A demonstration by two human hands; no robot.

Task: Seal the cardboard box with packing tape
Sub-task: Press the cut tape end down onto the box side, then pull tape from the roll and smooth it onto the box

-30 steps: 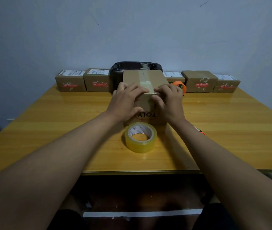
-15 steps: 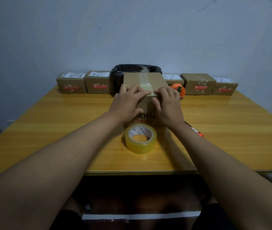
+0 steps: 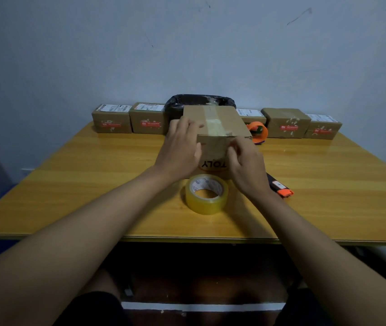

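Note:
A brown cardboard box point(image 3: 233, 122) stands at the table's middle, with a strip of clear tape point(image 3: 213, 122) running along its top seam and down the front face. My left hand point(image 3: 180, 149) rests on the box's left top edge, fingers laid over the top and thumb on the front. My right hand point(image 3: 246, 165) presses its bent, blurred fingertips against the upper right of the front face. The roll of packing tape point(image 3: 207, 196) lies flat on the table just in front of the box, touched by neither hand.
Several small labelled boxes point(image 3: 112, 122) line the table's back edge, around a black-lined bin point(image 3: 199, 101). An orange tape dispenser point(image 3: 259, 131) sits right of the box. An orange-and-black knife point(image 3: 280, 188) lies by my right wrist. The table's front edge point(image 3: 187, 238) is near.
Both hands have slid off the top seam: the left to the box's left edge, the right down onto the front face. The box and the tape roll stay put.

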